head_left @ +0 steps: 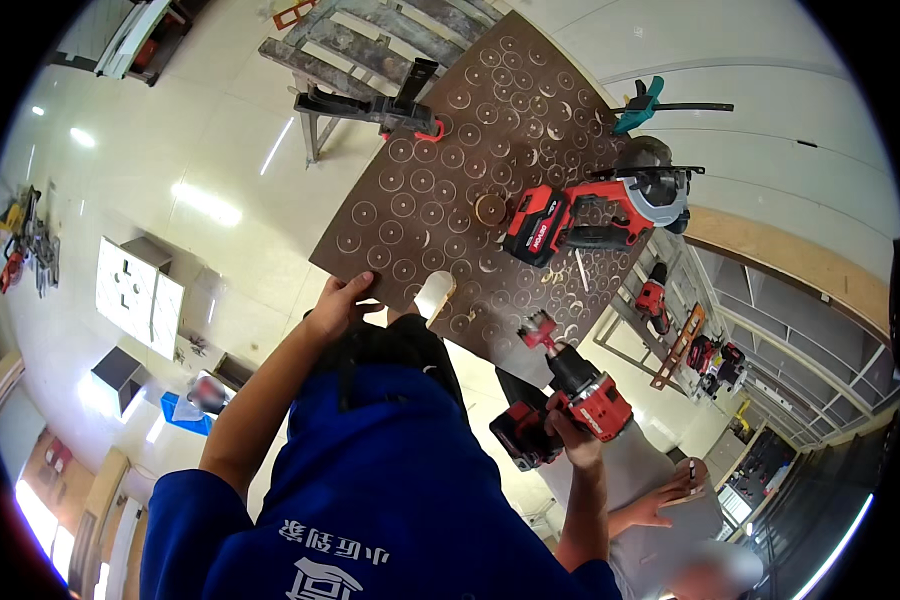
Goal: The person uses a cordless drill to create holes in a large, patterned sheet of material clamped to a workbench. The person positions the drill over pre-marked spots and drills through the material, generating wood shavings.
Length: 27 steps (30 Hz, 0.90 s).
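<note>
My left hand (338, 305) grips the near edge of a large brown board (440, 150) scored with many circles. My right hand (570, 428) holds a red and black cordless drill (570, 395) with a round cutter on its tip, pointing up just off the board's near edge. A rounded notch (435, 295) is cut into that edge between my hands. On the board lie a red cordless circular saw (610, 205) and a small wooden disc (490, 208).
A black bar clamp (385, 108) and a teal clamp (642, 103) hold the board to a metal trestle (370, 45). Another person's hand (670, 503) is at lower right. Red tools hang on racks (690, 345) at right. A white cabinet (135, 290) stands on the tiled floor.
</note>
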Each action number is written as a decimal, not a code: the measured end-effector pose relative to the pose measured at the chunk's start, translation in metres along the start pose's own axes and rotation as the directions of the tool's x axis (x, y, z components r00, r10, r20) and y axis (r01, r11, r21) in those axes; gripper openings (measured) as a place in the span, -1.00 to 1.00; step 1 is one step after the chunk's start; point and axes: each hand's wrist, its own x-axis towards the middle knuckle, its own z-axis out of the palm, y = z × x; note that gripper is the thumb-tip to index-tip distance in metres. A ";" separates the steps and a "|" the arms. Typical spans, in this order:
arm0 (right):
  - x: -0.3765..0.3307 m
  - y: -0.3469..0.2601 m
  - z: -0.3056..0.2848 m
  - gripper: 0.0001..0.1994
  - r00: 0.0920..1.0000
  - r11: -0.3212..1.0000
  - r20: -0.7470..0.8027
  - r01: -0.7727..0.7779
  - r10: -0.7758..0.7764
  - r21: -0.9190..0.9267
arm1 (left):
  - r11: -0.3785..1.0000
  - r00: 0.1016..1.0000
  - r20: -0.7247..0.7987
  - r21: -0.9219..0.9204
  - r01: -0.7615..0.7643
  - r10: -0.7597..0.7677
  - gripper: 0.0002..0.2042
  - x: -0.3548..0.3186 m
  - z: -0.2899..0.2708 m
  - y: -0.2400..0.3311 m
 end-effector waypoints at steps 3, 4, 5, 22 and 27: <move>-0.003 -0.009 0.000 -0.91 0.999 0.998 0.025 0.036 -0.038 0.054 | 1.000 1.000 0.013 0.018 0.013 -0.013 -0.53 0.002 -0.005 -0.003; -0.004 -0.007 -0.002 -0.90 0.998 0.998 0.038 0.045 -0.047 0.047 | 1.000 1.000 0.004 0.017 0.016 -0.016 -0.52 0.002 -0.006 -0.005; -0.006 -0.003 -0.004 -0.90 0.997 0.998 0.050 0.053 -0.055 0.041 | 1.000 1.000 -0.006 0.016 0.020 -0.020 -0.52 0.001 -0.007 -0.006; -0.014 -0.024 0.017 -0.91 0.989 0.985 -0.018 0.148 -0.147 0.087 | 0.999 1.000 0.001 0.036 0.001 -0.001 -0.52 0.000 -0.001 -0.002; -0.019 -0.003 0.011 -0.86 0.985 0.979 0.007 0.173 -0.175 0.106 | 0.999 1.000 -0.012 0.041 -0.022 0.023 -0.61 -0.005 0.006 0.005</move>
